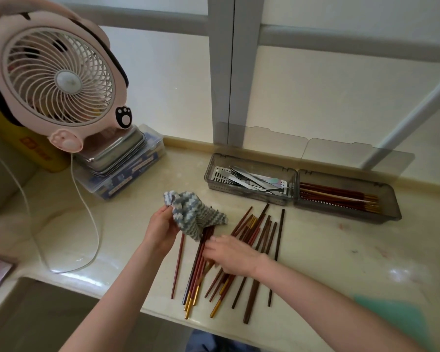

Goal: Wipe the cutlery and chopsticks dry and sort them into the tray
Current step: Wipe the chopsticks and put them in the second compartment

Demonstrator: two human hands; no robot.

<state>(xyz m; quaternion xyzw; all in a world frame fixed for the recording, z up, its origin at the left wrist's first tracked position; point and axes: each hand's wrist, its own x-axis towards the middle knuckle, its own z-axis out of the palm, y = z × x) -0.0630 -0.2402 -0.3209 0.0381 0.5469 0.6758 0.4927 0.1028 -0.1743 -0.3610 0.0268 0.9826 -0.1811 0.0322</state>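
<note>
The left hand [160, 231] is bunched around a grey striped cloth [192, 214] wrapped over the far ends of a few chopsticks, while the right hand [230, 254] lies fingers-down on the loose chopsticks [262, 240] scattered on the counter [341, 262], gathering or pinching some, though I cannot tell how tightly. Beyond them, by the wall, the tray [381, 219] already holds a row of chopsticks in its right bin and the metal cutlery [252, 180] in its left. So I judge the cutlery done and roughly half the chopsticks still to wipe and sort.
</note>
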